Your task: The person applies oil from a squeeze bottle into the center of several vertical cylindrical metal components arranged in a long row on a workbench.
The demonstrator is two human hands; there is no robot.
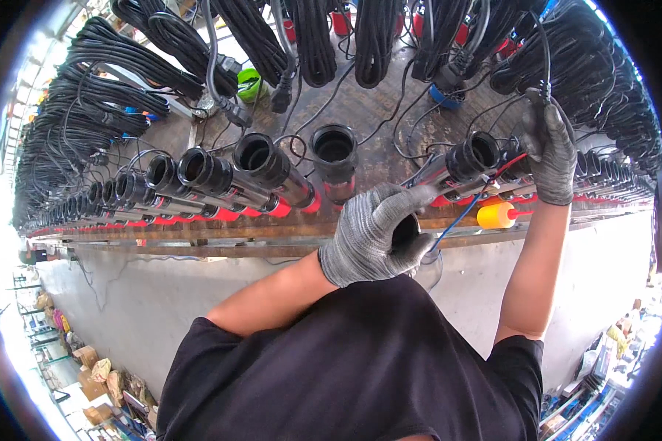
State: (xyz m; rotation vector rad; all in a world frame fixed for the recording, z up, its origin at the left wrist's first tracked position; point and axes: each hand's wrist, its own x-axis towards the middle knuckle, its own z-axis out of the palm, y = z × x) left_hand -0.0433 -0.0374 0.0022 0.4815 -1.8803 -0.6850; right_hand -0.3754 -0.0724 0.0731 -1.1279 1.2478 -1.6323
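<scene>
Okay, going left to right: we've got a long row of black-topped tubes (pixel 212 176) along the left of the frame, leaning over the near edge of the bench (pixel 375 106), with coiled black cables (pixel 121 59) heaped in the upper left. Around the middle, our left hand (pixel 371 235) (grey glove) has its fingers curled round the mouth of a dark tube (pixel 405 231). We only see that dark opening between finger and thumb; the glove hides the rest, so we can't really call its long axis.

Just right of the opening, a blue wire (pixel 460 218) slants from lower left to upper right, and it's way nearer our left hand than the other one. Next comes a yellow bulb-shaped piece (pixel 496 215), with a red wire (pixel 509 165) above it angling toward the right glove. Our right hand (pixel 552 154) is up in the upper right, well apart from the tube, which lies down and to the left of its fingers. Those point upward, right where a black cord (pixel 546 55) drops in; blurry, so we can't tell if they're pinching it.
</scene>
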